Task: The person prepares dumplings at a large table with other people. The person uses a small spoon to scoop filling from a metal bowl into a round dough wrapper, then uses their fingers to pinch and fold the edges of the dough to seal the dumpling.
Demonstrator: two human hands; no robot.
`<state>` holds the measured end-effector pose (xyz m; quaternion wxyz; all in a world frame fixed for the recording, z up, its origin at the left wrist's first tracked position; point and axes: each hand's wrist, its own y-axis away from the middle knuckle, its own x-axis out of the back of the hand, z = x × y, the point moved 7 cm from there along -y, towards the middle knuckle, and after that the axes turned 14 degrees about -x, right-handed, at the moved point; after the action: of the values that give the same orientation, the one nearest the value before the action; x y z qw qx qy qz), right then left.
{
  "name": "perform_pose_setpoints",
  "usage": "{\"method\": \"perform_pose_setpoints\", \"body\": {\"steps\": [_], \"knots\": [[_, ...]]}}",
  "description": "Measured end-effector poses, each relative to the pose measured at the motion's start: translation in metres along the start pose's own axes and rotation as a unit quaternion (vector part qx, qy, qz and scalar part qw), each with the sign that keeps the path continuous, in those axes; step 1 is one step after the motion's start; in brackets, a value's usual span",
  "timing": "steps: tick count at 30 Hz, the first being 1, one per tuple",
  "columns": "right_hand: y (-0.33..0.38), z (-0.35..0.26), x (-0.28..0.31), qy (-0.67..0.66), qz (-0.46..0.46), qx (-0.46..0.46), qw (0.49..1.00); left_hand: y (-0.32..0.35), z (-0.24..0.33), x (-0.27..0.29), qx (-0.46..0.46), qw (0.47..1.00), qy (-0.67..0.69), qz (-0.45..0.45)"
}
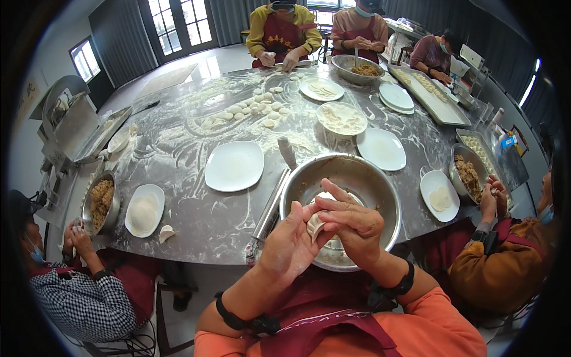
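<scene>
My left hand [290, 243] cradles a folded, pale dumpling [314, 226] in its fingers. My right hand [355, 221] closes over the same dumpling from the right, its thumb and fingers pressed at the dough's edge. Part of the dumpling is hidden behind the fingers. Both hands are held above the near side of a large steel bowl [389, 205], whose inner wall has smears of brown filling. Against the bowl's left side lies a long metal bar [271, 209], and a wrapped, pale handle [287, 152] sticks up by its rim.
White plates [234, 166] [381, 149] lie beyond the bowl on the floured table [178, 196]. A lone dumpling [167, 233] sits near the left front edge. Dough pieces [269, 107] cluster farther back. Co-workers sit close on both sides with filling bowls [102, 199] [468, 172]; others work opposite.
</scene>
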<state>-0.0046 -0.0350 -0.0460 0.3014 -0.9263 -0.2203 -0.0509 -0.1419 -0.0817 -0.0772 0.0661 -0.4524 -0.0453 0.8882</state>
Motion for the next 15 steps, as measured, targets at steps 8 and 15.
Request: {"method": "perform_pose_setpoints", "body": {"steps": [8, 15], "knots": [[-0.012, 0.007, -0.025, -0.005, -0.102, -0.032, 0.994, 0.003, 0.006, 0.024, 0.041, 0.998, 0.024, 0.030], [-0.014, 0.028, -0.044, 0.019, -0.159, -0.026, 0.987, 0.002, 0.000, 0.062, 0.081, 0.991, 0.107, -0.012]]}}
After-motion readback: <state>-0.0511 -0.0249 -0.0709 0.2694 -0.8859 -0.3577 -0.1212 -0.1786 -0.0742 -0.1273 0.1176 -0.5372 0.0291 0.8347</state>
